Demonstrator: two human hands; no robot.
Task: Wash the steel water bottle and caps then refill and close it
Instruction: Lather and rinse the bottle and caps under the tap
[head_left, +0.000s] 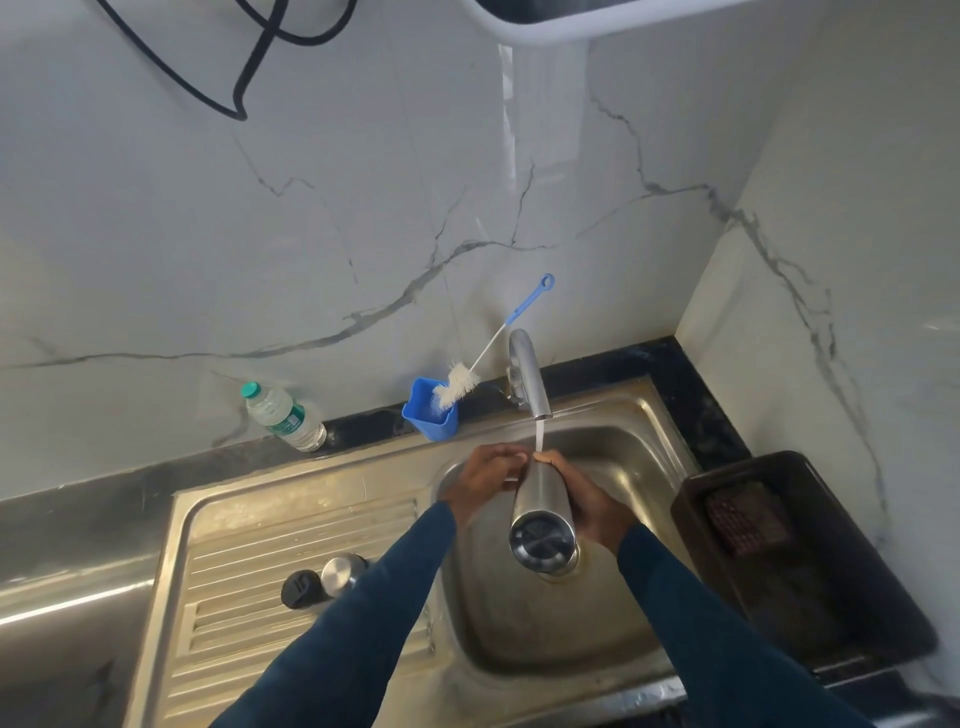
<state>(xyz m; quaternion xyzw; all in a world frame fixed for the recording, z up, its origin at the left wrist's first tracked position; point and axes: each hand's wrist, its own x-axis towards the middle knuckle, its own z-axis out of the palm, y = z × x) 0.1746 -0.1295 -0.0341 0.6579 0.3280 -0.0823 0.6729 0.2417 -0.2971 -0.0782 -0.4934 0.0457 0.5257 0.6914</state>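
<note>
From the head camera, the steel bottle (543, 512) is held over the basin of the steel sink (524, 644), with its flat bottom turned toward the camera and its mouth end pointing away, under the tap (529, 375). A thin stream of water (540, 434) falls from the tap and meets the bottle near its far end. The right hand (584, 499) grips the bottle along its right side, with the fingers curled around the body. The left hand (480, 480) is on the left side near the mouth end, its fingers bent against the bottle there; how firmly it holds I cannot tell. The two hands are close together, with the bottle between them. On the ribbed drainboard at the left of the basin lie two caps, a black cap (300, 588) and a steel cap (343, 571), just beside each other. Behind the sink, a blue cup (431, 415) holds a bottle brush (480, 361) that leans to the right. A plastic water bottle (283, 415) stands on the dark counter at the wall, and a dark tray (810, 561) is at the right of the sink.
</note>
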